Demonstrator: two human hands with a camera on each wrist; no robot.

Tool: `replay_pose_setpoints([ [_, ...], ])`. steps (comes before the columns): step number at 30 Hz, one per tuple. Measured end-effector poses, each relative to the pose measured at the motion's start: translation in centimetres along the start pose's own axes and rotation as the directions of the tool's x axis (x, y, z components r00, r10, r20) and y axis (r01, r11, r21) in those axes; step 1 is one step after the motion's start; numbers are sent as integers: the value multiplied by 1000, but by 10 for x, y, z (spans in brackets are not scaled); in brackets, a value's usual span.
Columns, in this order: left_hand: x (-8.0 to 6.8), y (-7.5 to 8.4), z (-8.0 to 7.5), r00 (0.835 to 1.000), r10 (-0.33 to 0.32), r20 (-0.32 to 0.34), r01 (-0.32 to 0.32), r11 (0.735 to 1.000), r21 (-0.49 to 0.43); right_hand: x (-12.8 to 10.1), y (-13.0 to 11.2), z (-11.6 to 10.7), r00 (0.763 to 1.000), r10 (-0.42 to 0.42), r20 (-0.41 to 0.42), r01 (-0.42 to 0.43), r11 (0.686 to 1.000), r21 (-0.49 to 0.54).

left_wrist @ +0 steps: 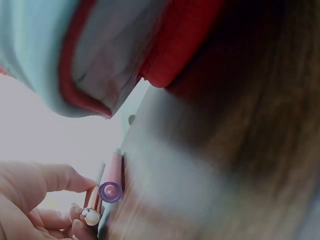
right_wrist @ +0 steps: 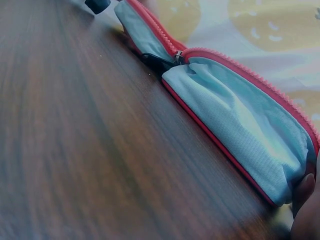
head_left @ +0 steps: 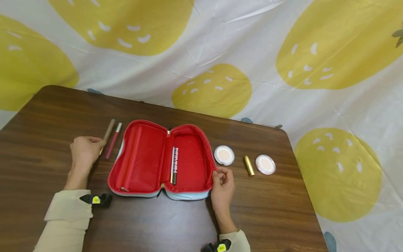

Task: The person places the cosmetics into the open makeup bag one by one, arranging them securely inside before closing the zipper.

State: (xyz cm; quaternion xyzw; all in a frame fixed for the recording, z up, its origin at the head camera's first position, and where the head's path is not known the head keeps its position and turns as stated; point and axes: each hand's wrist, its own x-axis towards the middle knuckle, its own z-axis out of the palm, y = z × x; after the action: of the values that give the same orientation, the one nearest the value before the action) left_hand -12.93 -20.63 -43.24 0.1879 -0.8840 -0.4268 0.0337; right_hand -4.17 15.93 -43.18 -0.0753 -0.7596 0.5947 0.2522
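Observation:
A pouch (head_left: 148, 157), red inside and light blue outside, lies open flat on the brown table (head_left: 47, 115). Two slim pens (head_left: 174, 164) lie in its right half. My left hand (head_left: 100, 143) is at the pouch's left. Its curled fingers (left_wrist: 65, 177) pinch the near end of a brown pencil (head_left: 109, 131), which lies beside a red lip gloss tube (head_left: 113, 141). My right hand (head_left: 218, 174) pinches the pouch's right rim with curled fingers. One fingertip (right_wrist: 305, 192) of that hand rests against the pouch's blue wall (right_wrist: 240, 125).
To the right of the pouch lie a round white compact (head_left: 224, 155), a gold lipstick (head_left: 249, 165) and a second compact (head_left: 265, 164). A white cloth with yellow strawberries (head_left: 283, 70) hangs behind and beside the table.

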Motion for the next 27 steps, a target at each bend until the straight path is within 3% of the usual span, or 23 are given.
replay_pose_setpoints([
  [4,-1,2,0,1000,-7,1,7,1000,-8,0,0,0,1000,-12,-1,12,1000,-1],
  [13,-3,12,-5,993,49,-104,-51,999,-18,0,1,0,1000,-8,1,8,1000,5],
  [19,-7,21,-9,995,18,-98,-24,998,-56,-1,0,0,1000,0,2,0,1000,10],
  [27,-13,32,-13,992,21,-123,-38,989,-144,-1,0,0,1000,0,3,0,1000,7],
])
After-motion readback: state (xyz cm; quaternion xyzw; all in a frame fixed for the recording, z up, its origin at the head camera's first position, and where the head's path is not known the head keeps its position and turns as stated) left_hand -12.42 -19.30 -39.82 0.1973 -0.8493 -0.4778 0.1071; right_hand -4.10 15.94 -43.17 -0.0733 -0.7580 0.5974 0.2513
